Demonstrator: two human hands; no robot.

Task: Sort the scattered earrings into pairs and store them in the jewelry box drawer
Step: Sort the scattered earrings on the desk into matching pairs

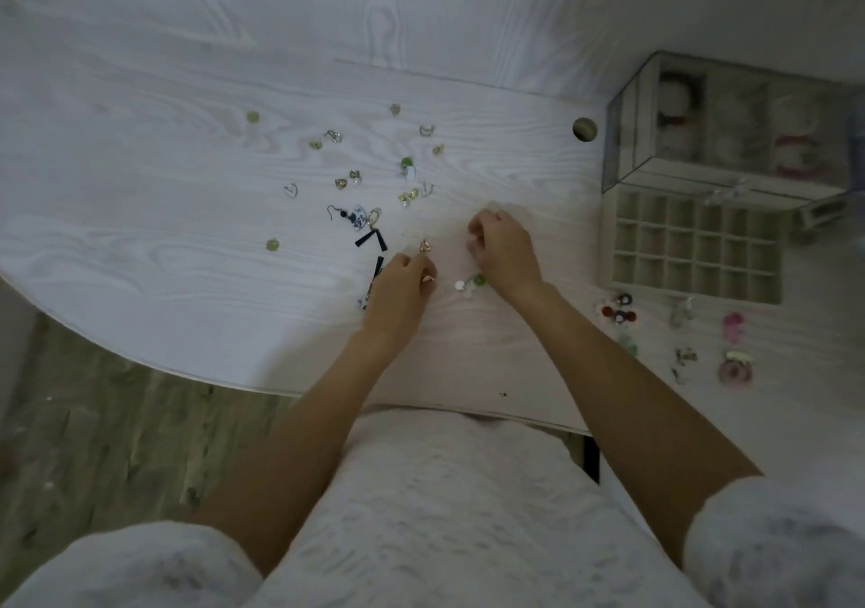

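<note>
While both forearms reach out over the near edge of the white bench, the hands work close together, well to the left of the jewelry box drawer. The left hand lies knuckles up with its fingers curled, and a small gold earring shows at its fingertips, pinched there; a second gold earring of similar shape lies on the bench just beyond those fingertips. The right hand is bent at the wrist with its fingers curled under; whether it has hold of anything cannot be told. A white and green earring lies between the two wrists. Further left of the drawer, loose earrings are scattered: green beads, small gold and clear pieces, and a blue and white teapot earring with black strips just below it. The drawer stands pulled out, its grid of small compartments open to view, in front of the clear jewelry box. Nearer than the drawer lie pink, red and pale earrings in small groups.
</note>
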